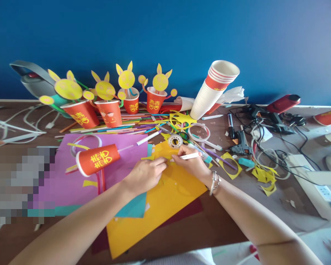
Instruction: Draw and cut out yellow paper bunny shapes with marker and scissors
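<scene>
Over the orange-yellow paper sheet [132, 235], my right hand [191, 163] grips a white marker [191, 156] with a reddish end. Its fingertips are low, close to the sheet. Opposite it, my left hand [147, 173] rests on the sheet with bent fingers pressed together; whatever lies under them is hidden. A red paper cup [99, 160] lies on its side on the purple sheet [57, 176], left of my left hand. A thin straw sticks out of its base, and red strips run beneath it. Just beyond my hands lies a white tape roll [175, 141].
Several red cups with yellow rabbit-eared paper figures [68, 89] stand along the blue wall. A tall stack of cups [209, 92] leans at the back. Coloured sticks [127, 123] and yellow scraps [231, 165] lie about. Glue guns [241, 143] and tangled cables spread at the right.
</scene>
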Available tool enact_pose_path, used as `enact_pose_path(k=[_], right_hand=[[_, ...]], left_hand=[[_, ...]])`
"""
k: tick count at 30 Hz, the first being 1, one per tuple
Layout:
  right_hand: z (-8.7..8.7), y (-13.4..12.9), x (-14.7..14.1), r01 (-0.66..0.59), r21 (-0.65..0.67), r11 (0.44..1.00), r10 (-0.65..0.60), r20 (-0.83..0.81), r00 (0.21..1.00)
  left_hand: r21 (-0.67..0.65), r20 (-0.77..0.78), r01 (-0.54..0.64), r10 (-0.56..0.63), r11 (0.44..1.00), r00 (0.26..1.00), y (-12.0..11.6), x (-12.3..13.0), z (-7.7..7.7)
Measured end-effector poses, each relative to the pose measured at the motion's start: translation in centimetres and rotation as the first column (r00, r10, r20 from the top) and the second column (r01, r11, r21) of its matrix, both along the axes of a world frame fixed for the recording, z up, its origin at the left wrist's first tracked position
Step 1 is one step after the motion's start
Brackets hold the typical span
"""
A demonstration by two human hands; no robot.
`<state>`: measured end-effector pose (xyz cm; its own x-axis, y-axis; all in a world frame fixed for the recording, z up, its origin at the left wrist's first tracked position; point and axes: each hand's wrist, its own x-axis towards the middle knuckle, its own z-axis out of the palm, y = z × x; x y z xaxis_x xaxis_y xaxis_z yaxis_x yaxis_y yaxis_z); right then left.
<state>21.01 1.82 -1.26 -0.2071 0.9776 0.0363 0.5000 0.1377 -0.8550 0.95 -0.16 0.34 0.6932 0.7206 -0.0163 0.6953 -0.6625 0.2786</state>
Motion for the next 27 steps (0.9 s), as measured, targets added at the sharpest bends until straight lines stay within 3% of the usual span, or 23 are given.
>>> enact_pose_path(k=[27], right_hand=[[-0.22, -0.05, 0.02, 0.062, 0.034, 0.997, -0.062, -0.009, 0.998]], left_hand=[[0.003, 0.027, 0.000, 0.000, 1.000, 1.000, 0.08, -0.14, -0.16]])
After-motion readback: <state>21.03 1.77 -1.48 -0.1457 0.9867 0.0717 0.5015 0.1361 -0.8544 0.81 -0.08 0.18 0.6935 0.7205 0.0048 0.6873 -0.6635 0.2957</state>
